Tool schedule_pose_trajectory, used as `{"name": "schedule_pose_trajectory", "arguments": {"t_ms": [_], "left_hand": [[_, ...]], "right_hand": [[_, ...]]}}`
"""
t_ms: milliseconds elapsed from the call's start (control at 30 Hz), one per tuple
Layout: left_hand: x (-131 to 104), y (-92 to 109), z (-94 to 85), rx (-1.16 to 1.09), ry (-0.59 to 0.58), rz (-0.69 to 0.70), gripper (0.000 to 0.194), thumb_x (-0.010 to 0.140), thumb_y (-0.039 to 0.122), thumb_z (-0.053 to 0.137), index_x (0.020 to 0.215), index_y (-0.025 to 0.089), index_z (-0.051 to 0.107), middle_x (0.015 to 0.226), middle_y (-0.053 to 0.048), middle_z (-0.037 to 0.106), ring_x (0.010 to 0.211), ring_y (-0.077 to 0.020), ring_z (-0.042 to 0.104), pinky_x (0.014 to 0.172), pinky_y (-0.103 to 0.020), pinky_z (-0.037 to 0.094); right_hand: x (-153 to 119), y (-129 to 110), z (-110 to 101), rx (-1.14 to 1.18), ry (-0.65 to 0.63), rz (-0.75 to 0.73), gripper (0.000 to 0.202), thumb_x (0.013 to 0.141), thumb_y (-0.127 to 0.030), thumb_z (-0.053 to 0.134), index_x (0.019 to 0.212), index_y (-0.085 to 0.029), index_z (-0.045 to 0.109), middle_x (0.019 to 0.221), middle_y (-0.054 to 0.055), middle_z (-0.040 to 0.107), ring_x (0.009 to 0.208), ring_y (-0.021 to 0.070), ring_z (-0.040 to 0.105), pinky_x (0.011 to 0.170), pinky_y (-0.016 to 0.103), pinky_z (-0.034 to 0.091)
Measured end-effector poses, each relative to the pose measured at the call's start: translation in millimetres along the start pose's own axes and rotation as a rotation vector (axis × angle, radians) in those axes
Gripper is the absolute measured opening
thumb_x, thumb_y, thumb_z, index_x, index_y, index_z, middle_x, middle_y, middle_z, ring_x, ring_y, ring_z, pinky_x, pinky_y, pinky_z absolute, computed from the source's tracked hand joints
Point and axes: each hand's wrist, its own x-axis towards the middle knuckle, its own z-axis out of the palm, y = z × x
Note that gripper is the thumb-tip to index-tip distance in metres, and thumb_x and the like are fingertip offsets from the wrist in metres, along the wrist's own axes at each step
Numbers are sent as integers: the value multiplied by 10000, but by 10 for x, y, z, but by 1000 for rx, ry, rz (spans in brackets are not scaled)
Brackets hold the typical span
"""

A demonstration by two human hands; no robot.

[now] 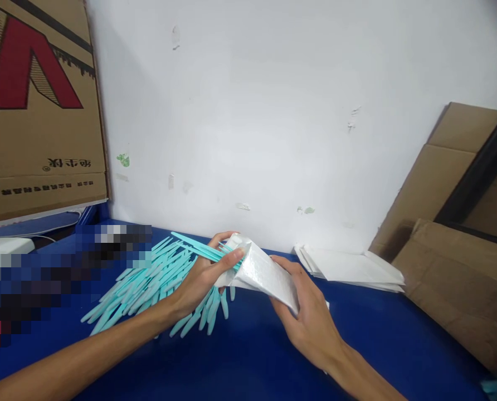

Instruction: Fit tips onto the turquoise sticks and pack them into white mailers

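My left hand [209, 273] is closed round a few thin teal plastic sticks [194, 243], with the thumb on top. Their near ends reach into the mouth of a shiny white padded envelope [265, 271]; how deep they go is hidden. My left fingers are also at the envelope's open flap. Gripping the envelope's other end is my right hand [311, 312], thumb below and fingers above. The envelope is tilted, held above the blue table. Behind and below my left hand lies a loose fanned pile of teal sticks [148, 284] with flat, wider ends.
Several flat white envelopes [352, 267] are stacked at the right by the wall. Brown cardboard [449, 295] stands along the right edge. A large printed carton [43, 133] is at the upper left. The blue tabletop [248, 356] meets a white wall [248, 122]. A blurred patch covers the left.
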Motion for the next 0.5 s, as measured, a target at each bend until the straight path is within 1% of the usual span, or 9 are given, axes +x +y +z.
{"name": "schedule_pose_trajectory", "arguments": {"t_ms": [67,167,267,333,400,500], "left_hand": [[3,-14,0,9,-15,7,605,884,557,639,1361,238,451,780,13,553,591,-116,485,472,-219,406],[-6,-30,2,29,-49,21,579,899,533,628,1363,227,467,863,-20,588,639,-135,533,489,-230,439],[-16,-46,-2,51,-114,44,496,936,521,573,1291,177,536,914,-66,633,710,-172,616,501,-234,441],[-19,-61,-9,41,-144,54,474,949,531,542,1246,161,554,953,-94,643,777,-207,665,509,-236,442],[-22,-73,-16,8,-141,59,503,950,557,521,1282,180,512,1084,-123,620,839,-233,689,506,-238,445],[-31,-78,-17,-36,-128,71,579,954,592,480,1414,260,367,1303,-154,516,867,-238,703,497,-240,450]], "right_hand": [[4,10,-5,-8,-1,-2,569,897,-174,533,1422,-339,388,1329,28,566,1093,257,582,930,415,484],[6,13,-12,-3,11,-6,553,901,-182,533,1418,-326,400,1334,37,567,1104,258,582,931,408,487],[7,15,-14,25,32,10,526,913,-208,537,1411,-322,411,1319,40,578,1103,254,587,924,397,491],[15,22,-15,57,55,36,501,922,-230,542,1399,-325,422,1290,36,592,1087,245,595,909,385,495],[30,36,-23,89,95,63,481,927,-252,548,1389,-321,433,1276,35,599,1089,241,597,906,378,492],[63,61,-60,115,168,86,469,929,-288,563,1382,-299,445,1311,51,586,1140,257,580,946,398,472]]}}
